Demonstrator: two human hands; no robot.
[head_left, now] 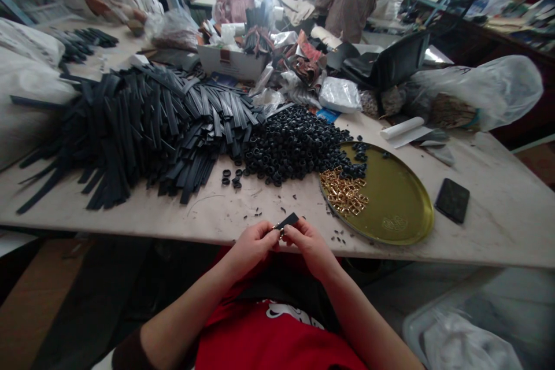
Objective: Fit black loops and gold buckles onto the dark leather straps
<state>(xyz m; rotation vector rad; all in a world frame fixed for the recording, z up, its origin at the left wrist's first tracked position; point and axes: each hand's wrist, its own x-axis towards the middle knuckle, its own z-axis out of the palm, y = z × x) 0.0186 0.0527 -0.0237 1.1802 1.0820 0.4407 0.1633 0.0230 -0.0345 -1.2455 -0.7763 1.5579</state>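
Observation:
At the table's front edge, my left hand (258, 238) and my right hand (307, 240) meet with fingers pinched around a short black strap (289, 220). A small gold buckle (281, 233) shows between the fingertips, against the strap; how it is fitted is hidden. Beyond the hands lies a heap of small black loops (290, 147). To its left spreads a big pile of black straps (143, 127). Gold buckles (344, 192) are heaped on the left side of a round gold-coloured tray (403, 208), with some black loops beside them.
A dark phone (452, 200) lies right of the tray. Behind stand a white box (232, 63) of scraps, a silver packet (340, 95) and a clear plastic bag (507, 92). Tiny black bits dot the tabletop (260, 196). Two people work further back.

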